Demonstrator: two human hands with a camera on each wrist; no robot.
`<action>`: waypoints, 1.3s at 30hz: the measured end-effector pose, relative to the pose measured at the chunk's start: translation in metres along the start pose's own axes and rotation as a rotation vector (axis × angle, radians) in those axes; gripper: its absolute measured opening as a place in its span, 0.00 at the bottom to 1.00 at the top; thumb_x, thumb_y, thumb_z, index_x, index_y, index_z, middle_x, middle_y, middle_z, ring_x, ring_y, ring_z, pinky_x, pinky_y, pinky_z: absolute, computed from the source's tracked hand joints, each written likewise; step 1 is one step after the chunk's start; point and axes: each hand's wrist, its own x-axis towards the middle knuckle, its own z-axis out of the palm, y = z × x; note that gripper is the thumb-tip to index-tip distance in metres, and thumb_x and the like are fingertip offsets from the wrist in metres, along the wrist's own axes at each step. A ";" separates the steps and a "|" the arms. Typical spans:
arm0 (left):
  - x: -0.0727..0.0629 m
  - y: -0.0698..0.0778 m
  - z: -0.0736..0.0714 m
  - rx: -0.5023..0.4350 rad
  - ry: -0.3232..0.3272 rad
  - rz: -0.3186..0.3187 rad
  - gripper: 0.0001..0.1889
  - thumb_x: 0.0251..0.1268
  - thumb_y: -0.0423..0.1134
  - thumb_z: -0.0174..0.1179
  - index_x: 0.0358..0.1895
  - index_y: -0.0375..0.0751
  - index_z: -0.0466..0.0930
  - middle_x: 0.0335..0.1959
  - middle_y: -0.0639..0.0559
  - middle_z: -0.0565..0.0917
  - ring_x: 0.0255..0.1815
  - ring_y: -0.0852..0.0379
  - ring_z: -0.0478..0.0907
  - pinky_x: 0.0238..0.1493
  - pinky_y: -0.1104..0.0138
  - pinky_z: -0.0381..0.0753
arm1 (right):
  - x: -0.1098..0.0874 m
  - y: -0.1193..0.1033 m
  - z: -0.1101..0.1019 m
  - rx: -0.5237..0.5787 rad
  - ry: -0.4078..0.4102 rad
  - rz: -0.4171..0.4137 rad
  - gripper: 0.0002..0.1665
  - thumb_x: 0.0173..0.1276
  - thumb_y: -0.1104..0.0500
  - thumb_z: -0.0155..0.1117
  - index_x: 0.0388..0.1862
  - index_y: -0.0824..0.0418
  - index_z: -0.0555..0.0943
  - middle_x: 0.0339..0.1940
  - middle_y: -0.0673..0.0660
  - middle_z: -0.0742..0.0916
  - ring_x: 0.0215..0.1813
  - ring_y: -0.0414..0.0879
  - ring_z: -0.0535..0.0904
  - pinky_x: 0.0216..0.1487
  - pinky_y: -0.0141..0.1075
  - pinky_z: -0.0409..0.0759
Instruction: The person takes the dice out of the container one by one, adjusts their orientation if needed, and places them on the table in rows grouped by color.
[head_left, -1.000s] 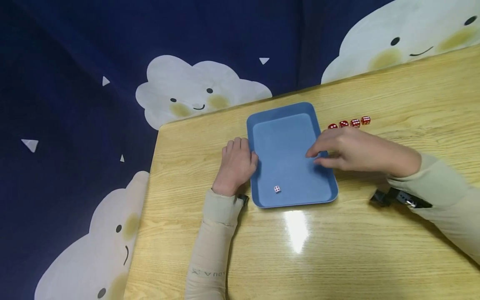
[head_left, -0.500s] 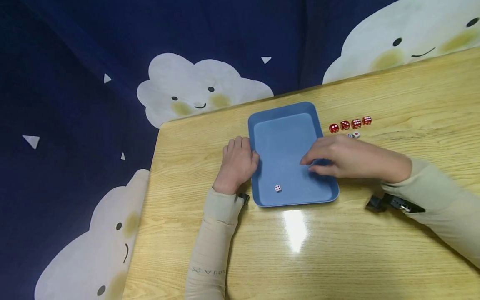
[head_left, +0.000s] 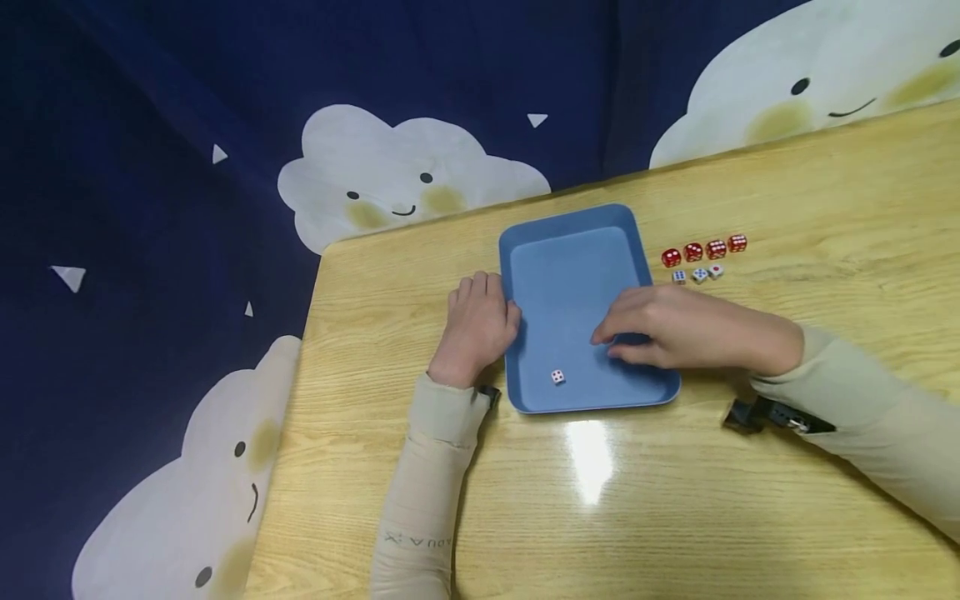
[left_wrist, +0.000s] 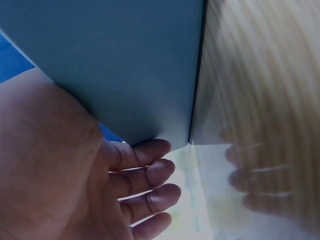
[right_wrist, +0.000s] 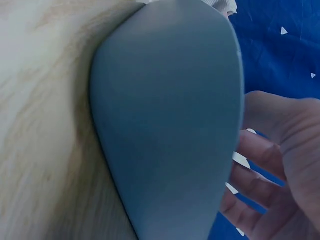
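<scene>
A blue tray (head_left: 577,275) lies on the wooden table. My left hand (head_left: 476,325) holds its left wall, with the thumb over the rim and the fingers outside, as the left wrist view shows beside the tray's outer wall (left_wrist: 125,70). One white die (head_left: 558,377) with reddish pips sits in the tray's near left part. Over the right side of the tray hovers my right hand (head_left: 667,329), thumb and forefinger apart and nothing seen between them. In the right wrist view the tray wall (right_wrist: 165,120) partly hides that hand's fingertips.
Right of the tray, several red dice (head_left: 705,249) stand in a slanting row. Just below them are three white dice (head_left: 700,275). A dark blue curtain (head_left: 465,67) with clouds hangs along the table's back and left edges.
My right hand has moved left and nearer across the tray, bringing the white dice beside the red row into sight. The left hand stays on the tray wall.
</scene>
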 end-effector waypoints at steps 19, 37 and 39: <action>-0.001 -0.001 0.001 0.001 -0.001 0.001 0.17 0.79 0.45 0.41 0.56 0.35 0.70 0.48 0.43 0.73 0.48 0.45 0.67 0.56 0.54 0.69 | 0.020 -0.006 0.018 0.059 -0.051 -0.057 0.11 0.65 0.59 0.74 0.46 0.54 0.89 0.39 0.47 0.91 0.43 0.39 0.85 0.46 0.41 0.85; 0.000 0.001 0.001 0.018 0.008 0.007 0.17 0.79 0.45 0.42 0.56 0.35 0.71 0.46 0.43 0.74 0.47 0.45 0.67 0.54 0.54 0.70 | 0.025 -0.008 0.029 0.086 -0.054 -0.038 0.11 0.65 0.58 0.75 0.46 0.53 0.89 0.40 0.47 0.91 0.45 0.40 0.85 0.48 0.41 0.86; 0.000 0.000 0.002 0.020 0.009 0.007 0.17 0.79 0.45 0.42 0.56 0.35 0.71 0.46 0.43 0.74 0.48 0.45 0.67 0.54 0.54 0.70 | 0.025 -0.008 0.031 0.091 -0.048 -0.040 0.11 0.65 0.57 0.75 0.47 0.53 0.89 0.41 0.47 0.91 0.46 0.40 0.86 0.49 0.42 0.86</action>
